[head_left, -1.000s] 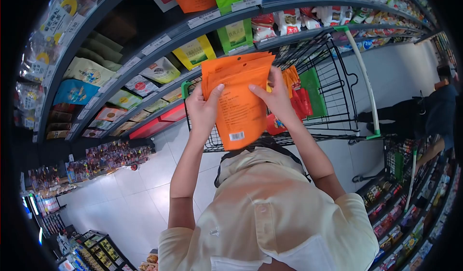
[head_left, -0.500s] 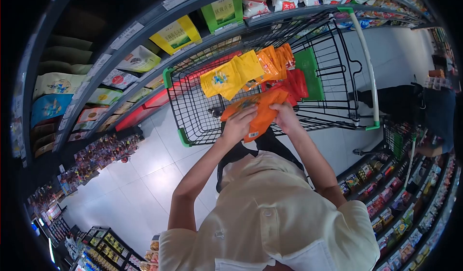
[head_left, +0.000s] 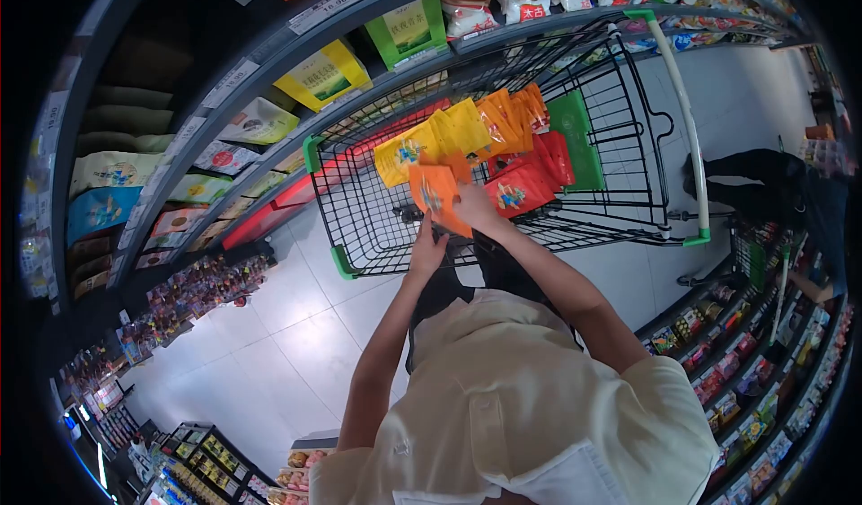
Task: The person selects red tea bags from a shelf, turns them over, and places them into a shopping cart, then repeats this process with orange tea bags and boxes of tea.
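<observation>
An orange snack bag [head_left: 436, 193] is held over the near side of the shopping cart [head_left: 359, 227]. My right hand [head_left: 476, 209] grips its right side, fingers partly hidden against it. At the bag's lower left edge, the fingers of my left hand [head_left: 427, 249] are closed on it. Behind it in the cart lie yellow bags [head_left: 409, 153], with more orange bags [head_left: 501, 121] to their right. Red bags [head_left: 521, 189] rest just right of my right hand.
Shelves with yellow [head_left: 321, 76] and green tea packs [head_left: 406, 34] run along the cart's far side. The cart's handle [head_left: 680, 114] is at the right. Another person [head_left: 763, 186] bends beside a second cart [head_left: 750, 258]. Stocked shelves [head_left: 763, 388] line the lower right.
The orange bag has moved left and turned more upright. My right hand has shifted left along with it, and my left hand has dropped to its lower edge. The red bags are now more exposed.
</observation>
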`<move>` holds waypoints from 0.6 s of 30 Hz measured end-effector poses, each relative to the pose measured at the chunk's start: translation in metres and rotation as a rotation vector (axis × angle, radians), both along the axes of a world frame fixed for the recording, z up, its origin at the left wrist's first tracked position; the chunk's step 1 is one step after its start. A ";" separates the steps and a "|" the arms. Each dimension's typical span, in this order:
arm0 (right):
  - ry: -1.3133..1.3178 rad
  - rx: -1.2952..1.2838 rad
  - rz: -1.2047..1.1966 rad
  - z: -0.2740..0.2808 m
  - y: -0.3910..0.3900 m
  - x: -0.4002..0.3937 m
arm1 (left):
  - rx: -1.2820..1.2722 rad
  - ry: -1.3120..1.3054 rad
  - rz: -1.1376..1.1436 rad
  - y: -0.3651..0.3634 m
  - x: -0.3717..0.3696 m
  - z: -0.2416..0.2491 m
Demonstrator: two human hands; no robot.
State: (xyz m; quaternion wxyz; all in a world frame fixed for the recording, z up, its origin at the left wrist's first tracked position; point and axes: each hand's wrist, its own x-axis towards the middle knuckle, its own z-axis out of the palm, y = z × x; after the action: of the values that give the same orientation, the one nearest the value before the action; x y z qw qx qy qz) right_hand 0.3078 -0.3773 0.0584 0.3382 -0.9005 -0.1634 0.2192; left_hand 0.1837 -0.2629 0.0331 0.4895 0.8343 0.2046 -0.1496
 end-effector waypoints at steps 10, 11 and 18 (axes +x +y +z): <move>0.158 -0.080 0.105 -0.030 -0.003 -0.027 | 0.013 0.254 -0.105 -0.009 0.029 -0.041; 0.149 -0.098 0.121 -0.037 -0.003 -0.027 | 0.012 0.282 -0.112 -0.008 0.032 -0.039; 0.124 -0.154 0.126 -0.054 0.007 -0.028 | -0.022 0.249 -0.030 -0.006 0.027 -0.048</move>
State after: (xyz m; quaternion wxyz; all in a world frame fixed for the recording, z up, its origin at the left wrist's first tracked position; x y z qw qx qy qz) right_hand 0.2801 -0.3706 0.0048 0.2629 -0.8965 -0.1810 0.3071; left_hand 0.2109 -0.2684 -0.0144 0.4672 0.8069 0.2496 -0.2615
